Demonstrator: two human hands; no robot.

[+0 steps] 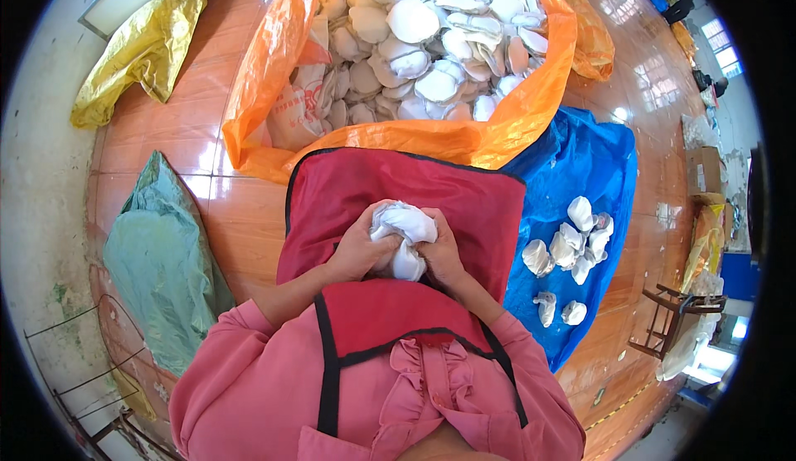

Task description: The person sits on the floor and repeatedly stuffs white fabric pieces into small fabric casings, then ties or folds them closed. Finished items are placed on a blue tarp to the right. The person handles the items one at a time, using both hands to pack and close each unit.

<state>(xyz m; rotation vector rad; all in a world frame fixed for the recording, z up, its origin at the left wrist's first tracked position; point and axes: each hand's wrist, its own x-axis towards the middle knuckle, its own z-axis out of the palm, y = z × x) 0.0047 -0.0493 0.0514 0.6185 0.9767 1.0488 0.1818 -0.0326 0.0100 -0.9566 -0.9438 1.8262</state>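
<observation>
Over the red apron (344, 183) on my lap, a crumpled white cloth bundle (406, 222) is held between my two hands. My left hand (358, 247) grips its left side, fingers curled in. On the other side my right hand (443, 249) closes around the bundle, its fingertips partly hidden in the folds. Just beyond my lap stands an open orange sack (398, 139), filled with a heap of flat, roundish white pads (413, 21). To my right, several similar white bundles (564, 249) lie on a blue sheet (531, 295).
On the left lie a green sack (162, 249) and, farther off, a yellow sack (145, 55) against the wall. A wire rack (79, 370) stands at the near left. At the right are a wooden stool (673, 322) and a cardboard box (705, 171) on the tiled floor.
</observation>
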